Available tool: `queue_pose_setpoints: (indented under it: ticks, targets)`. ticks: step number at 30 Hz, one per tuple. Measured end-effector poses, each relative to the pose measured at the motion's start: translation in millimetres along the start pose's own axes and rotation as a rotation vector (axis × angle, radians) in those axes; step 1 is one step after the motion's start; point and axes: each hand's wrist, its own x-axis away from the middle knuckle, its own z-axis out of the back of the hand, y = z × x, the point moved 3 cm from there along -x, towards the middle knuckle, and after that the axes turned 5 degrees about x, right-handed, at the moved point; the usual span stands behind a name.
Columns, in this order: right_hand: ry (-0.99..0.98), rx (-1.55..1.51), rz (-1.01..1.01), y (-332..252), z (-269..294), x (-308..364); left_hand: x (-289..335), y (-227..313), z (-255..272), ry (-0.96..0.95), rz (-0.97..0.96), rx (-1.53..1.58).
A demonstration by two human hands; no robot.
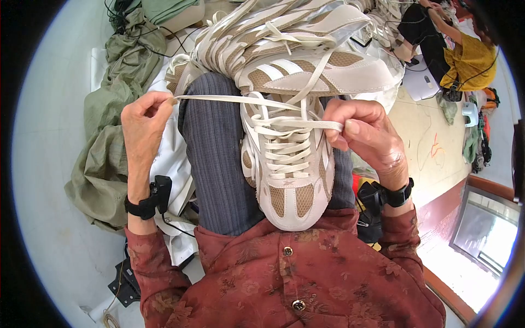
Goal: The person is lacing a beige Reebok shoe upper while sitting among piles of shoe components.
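A beige and tan sneaker (298, 210) lies on my lap, its toe toward my body. Its cream shoelace (229, 99) runs through the eyelets and out to both sides. My left hand (146, 120) pinches one lace end and holds it stretched out to the left. With thumb and fingers, my right hand (366, 131) grips another stretch of the lace just right of the shoe's tongue. The laces cross over the top of the eyelets. Directly beyond lies a second sneaker (350, 71) on its side, toe to the right, touching the first one.
A heap of similar sneakers (284, 27) rises beyond my knees. Green cloth (104, 164) lies bunched at the left beside white sheeting. At the far right sits another person in a yellow top (470, 63). A laptop (420, 82) and cables lie on the floor near them.
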Motion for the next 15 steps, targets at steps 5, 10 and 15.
queue_pose_setpoints:
  ticks: [5, 10, 15]
  targets:
    - [0.185, 0.087, -0.119, 1.0, -4.5, -5.0, 11.1, -10.5, 19.3, 0.110, 0.094, -0.042]
    - [0.164, 0.060, -0.111, 1.5, -4.1, -8.0, 22.5, -25.7, 32.4, 0.144, 0.148, -0.002]
    - [0.184, -0.029, -0.047, 9.4, -1.5, -7.0, 28.7, -39.0, 33.0, 0.158, 0.162, -0.013]
